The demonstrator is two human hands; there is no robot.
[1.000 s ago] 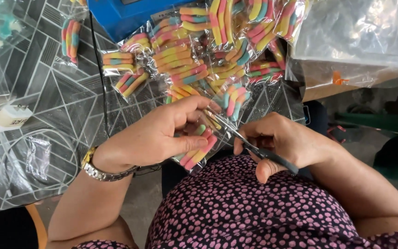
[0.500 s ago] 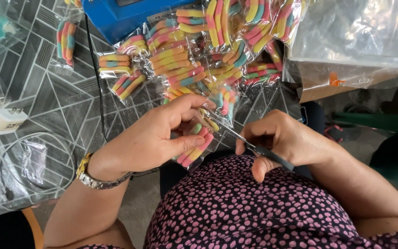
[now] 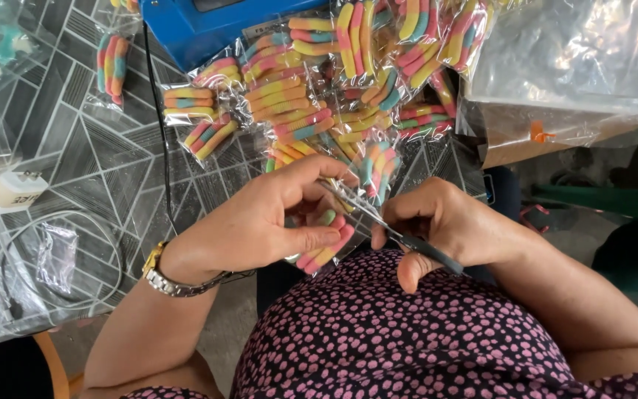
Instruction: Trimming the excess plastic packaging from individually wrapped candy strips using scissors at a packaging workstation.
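My left hand point(image 3: 263, 218) grips a small clear packet of rainbow-striped sour candy strips point(image 3: 326, 247) just off the table's near edge. My right hand point(image 3: 448, 225) holds scissors point(image 3: 400, 236) with dark handles; the blades point up and left, meeting the packet's top beside my left fingers. Whether the blades are open is hard to tell. Beyond my hands lies a pile of similar filled candy packets point(image 3: 319, 103).
A blue machine point(image 3: 208, 26) stands at the table's far edge, its black cord point(image 3: 164, 148) running toward me. One packet point(image 3: 112, 63) lies apart on the left. A small white box point(image 3: 12, 192) and empty plastic bags point(image 3: 57, 255) sit left; large clear bags point(image 3: 577, 59) right.
The view has shifted slightly. My hands stay together at the packet, and the scissors have moved a little down and right along its top edge.
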